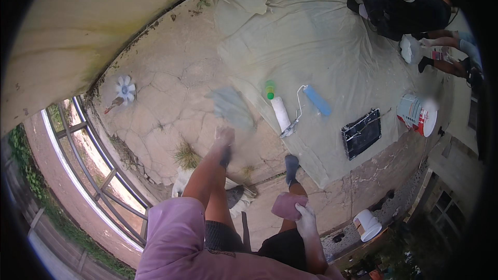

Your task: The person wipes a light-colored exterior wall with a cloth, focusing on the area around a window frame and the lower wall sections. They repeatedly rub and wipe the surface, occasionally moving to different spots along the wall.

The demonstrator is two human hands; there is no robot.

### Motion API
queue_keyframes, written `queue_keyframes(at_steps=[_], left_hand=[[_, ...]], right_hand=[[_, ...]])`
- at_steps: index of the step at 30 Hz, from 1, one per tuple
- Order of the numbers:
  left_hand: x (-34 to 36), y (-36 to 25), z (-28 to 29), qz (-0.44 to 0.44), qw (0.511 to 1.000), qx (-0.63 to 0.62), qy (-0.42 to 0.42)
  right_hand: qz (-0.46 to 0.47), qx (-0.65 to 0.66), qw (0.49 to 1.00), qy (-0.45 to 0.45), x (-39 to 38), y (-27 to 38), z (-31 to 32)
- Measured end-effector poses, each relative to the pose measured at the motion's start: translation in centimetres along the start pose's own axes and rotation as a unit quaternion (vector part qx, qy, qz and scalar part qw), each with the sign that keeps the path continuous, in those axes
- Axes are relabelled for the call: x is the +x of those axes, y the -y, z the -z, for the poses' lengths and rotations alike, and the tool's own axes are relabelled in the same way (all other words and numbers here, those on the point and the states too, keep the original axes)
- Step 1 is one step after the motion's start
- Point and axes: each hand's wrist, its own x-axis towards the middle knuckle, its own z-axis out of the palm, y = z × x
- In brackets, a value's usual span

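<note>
R hand (307,221), dusted white, has its grip closed on a pink pad (285,206), pinched at the pad's right end. Pad's over the R leg (298,189) from this angle, long axis approx L-R, free end pointing left. Its underside's hidden tho. L hand (224,136) is a blur — can't tell if that grip's clenched or released, or if it's touching the bluish sheet (234,108) just past it. Sheet's edges are smeared too, btw.
</note>
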Motion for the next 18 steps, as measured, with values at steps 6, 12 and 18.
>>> queue_keyframes(at_steps=[6,12,18], left_hand=[[12.1,5.0,-5.3,-0.112,0.977,0.182,-0.009],[17.7,6.3,-11.2,-0.16,0.951,0.23,-0.128],[15.0,3.4,-7.4,-0.221,0.929,0.19,-0.229]], right_hand=[[-0.034,0.083,0.99,-0.108,2.5,-8.1,-2.0],[0.022,0.104,0.974,-0.2,2.7,-10.8,0.7],[0.016,0.172,0.967,-0.185,2.0,-12.0,1.1]])
